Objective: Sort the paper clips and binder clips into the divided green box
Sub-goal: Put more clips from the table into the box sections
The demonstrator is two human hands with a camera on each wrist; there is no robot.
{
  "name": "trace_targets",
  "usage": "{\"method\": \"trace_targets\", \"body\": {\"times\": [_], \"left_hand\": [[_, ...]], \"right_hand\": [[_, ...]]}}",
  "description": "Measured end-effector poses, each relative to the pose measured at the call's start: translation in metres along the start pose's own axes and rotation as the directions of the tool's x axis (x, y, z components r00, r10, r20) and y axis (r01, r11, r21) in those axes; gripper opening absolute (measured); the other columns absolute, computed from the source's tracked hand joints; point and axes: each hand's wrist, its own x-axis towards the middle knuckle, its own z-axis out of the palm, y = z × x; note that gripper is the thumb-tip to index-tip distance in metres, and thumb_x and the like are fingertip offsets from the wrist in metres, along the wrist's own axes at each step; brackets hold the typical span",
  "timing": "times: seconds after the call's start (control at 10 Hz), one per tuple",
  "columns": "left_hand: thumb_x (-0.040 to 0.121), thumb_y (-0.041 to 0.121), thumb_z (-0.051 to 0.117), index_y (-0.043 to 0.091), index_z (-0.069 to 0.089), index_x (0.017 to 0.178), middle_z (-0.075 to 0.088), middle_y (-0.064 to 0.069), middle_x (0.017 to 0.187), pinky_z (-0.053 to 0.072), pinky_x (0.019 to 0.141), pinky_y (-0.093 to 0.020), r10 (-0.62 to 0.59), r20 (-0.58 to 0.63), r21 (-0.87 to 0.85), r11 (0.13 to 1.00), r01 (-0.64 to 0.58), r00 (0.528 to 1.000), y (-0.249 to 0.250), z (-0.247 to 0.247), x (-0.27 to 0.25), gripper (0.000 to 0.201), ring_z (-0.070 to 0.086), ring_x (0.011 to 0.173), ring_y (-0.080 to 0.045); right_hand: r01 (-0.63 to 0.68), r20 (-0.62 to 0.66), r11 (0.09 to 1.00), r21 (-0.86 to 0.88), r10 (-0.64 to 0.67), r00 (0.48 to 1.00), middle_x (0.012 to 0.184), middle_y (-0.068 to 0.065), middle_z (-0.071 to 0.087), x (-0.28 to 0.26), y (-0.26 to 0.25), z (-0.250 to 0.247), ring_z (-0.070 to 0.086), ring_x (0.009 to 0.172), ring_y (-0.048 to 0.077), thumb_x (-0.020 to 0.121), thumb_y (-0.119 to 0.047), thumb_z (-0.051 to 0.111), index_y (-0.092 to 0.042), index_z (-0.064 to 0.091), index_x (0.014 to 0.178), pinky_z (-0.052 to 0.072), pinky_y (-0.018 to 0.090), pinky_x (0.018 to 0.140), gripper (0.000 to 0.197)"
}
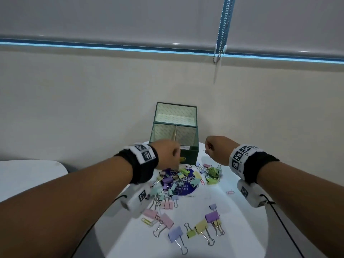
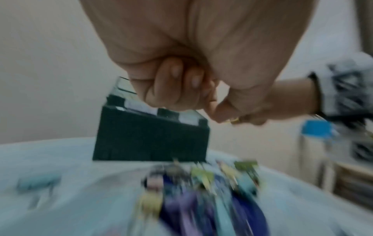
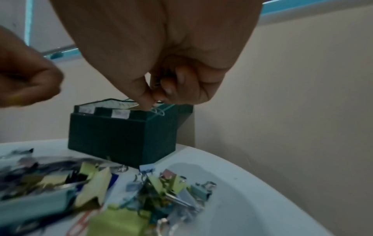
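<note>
Green box (image 1: 175, 138), three compartments — perhaps, two hands

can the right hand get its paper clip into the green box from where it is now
Probably yes. The right hand pinches a paper clip beside the green box, whose top is open. The left hand hovers by the front left corner, apart.
</note>
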Motion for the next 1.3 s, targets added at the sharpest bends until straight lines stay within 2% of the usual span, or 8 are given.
{"method": "trace_targets", "body": {"times": [0.3, 0.5, 0.7, 0.9, 1.0, 1.1, 1.2, 1.3], "left_hand": [[0.095, 0.02, 0.05, 0.013, 0.062, 0.089, 0.064, -0.005, 0.092, 0.049, 0.078, -0.029, -0.222, -0.14, -0.141, 0.969, 0.203, 0.965, 0.001, -0.029, 0.064, 0.016, 0.058, 0.08, -0.022], [0.095, -0.002, 0.05, 0.011, 0.038, 0.146, 0.065, -0.015, 0.11, 0.061, 0.083, -0.041, -0.32, 0.066, -0.794, 0.557, 0.244, 0.945, 0.001, -0.021, 0.074, 0.054, 0.07, 0.093, -0.027], [0.097, -0.009, 0.043, 0.014, 0.041, 0.146, 0.062, -0.018, 0.118, 0.06, 0.082, -0.035, -0.288, 0.069, -0.867, 0.457, 0.2, 0.955, -0.007, -0.022, 0.064, 0.054, 0.067, 0.103, -0.029], [0.095, 0.005, 0.054, 0.014, 0.059, 0.123, 0.067, -0.008, 0.108, 0.055, 0.093, -0.043, -0.264, -0.178, -0.68, 0.729, 0.076, 0.948, -0.015, -0.024, 0.018, 0.03, 0.066, 0.097, -0.026], [0.096, 0.024, 0.059, 0.028, 0.064, 0.108, 0.062, 0.014, 0.101, 0.05, 0.088, -0.027, -0.064, -0.102, -0.169, 0.985, 0.046, 0.993, -0.015, -0.019, -0.035, 0.013, 0.06, 0.092, -0.007], [0.092, 0.035, 0.065, 0.033, 0.067, 0.104, 0.064, 0.017, 0.095, 0.048, 0.082, -0.021, -0.073, 0.193, -0.038, 0.996, 0.082, 0.978, -0.022, -0.011, -0.077, 0.012, 0.058, 0.086, 0.0], [0.093, 0.03, 0.065, 0.034, 0.065, 0.094, 0.064, 0.02, 0.089, 0.039, 0.07, -0.011, -0.108, 0.115, -0.083, 0.99, 0.118, 0.987, -0.028, 0.006, -0.096, 0.004, 0.057, 0.081, 0.002], [0.09, 0.027, 0.065, 0.038, 0.06, 0.083, 0.062, 0.021, 0.087, 0.039, 0.07, -0.013, -0.107, 0.035, -0.038, 0.993, 0.109, 0.994, -0.028, 0.025, -0.106, 0.014, 0.058, 0.085, -0.005]], "right_hand": [[-0.102, -0.067, 0.958, 0.268, 0.124, 0.99, 0.081, 0.001, 0.054, 0.043, -0.031, -0.004, 0.051, 0.073, 0.017, 0.099, -0.022, 0.055, -0.017, 0.049, 0.08, 0.037, 0.026, 0.062, 0.02], [-0.111, 0.025, 0.954, 0.278, 0.108, 0.994, 0.107, 0.014, 0.069, 0.059, -0.04, -0.014, 0.066, 0.099, 0.03, 0.097, -0.02, 0.058, -0.003, 0.069, 0.106, 0.051, 0.03, 0.08, 0.022], [-0.142, 0.079, 0.799, 0.585, 0.118, 0.99, 0.133, 0.029, 0.054, 0.063, -0.031, -0.01, 0.053, 0.121, 0.045, 0.089, -0.002, 0.058, 0.001, 0.06, 0.126, 0.046, 0.05, 0.104, 0.037], [-0.066, 0.01, 0.492, 0.868, 0.115, 0.993, 0.108, 0.033, 0.062, 0.026, -0.038, -0.017, 0.059, 0.084, 0.027, 0.098, 0.006, 0.038, -0.002, 0.06, 0.105, 0.055, 0.028, 0.069, 0.025], [-0.177, 0.091, 0.668, 0.723, 0.162, 0.983, 0.093, 0.011, 0.072, -0.002, -0.011, -0.009, 0.069, 0.081, 0.023, 0.098, -0.006, 0.052, -0.004, 0.063, 0.095, 0.059, 0.032, 0.074, 0.012], [-0.228, 0.209, 0.835, 0.501, 0.14, 0.968, 0.089, 0.013, 0.075, -0.031, 0.022, 0.007, 0.071, 0.081, 0.027, 0.095, -0.006, 0.055, -0.007, 0.065, 0.085, 0.06, 0.037, 0.078, 0.014], [-0.295, 0.218, 0.718, 0.63, 0.201, 0.955, 0.092, 0.025, 0.07, -0.049, 0.032, 0.017, 0.065, 0.076, 0.028, 0.091, 0.014, 0.036, -0.003, 0.061, 0.081, 0.057, 0.034, 0.071, 0.031], [-0.21, 0.107, 0.84, 0.501, 0.18, 0.978, 0.086, 0.016, 0.071, -0.061, 0.033, 0.016, 0.065, 0.073, 0.028, 0.087, 0.009, 0.041, -0.005, 0.06, 0.081, 0.056, 0.036, 0.069, 0.025]]}}
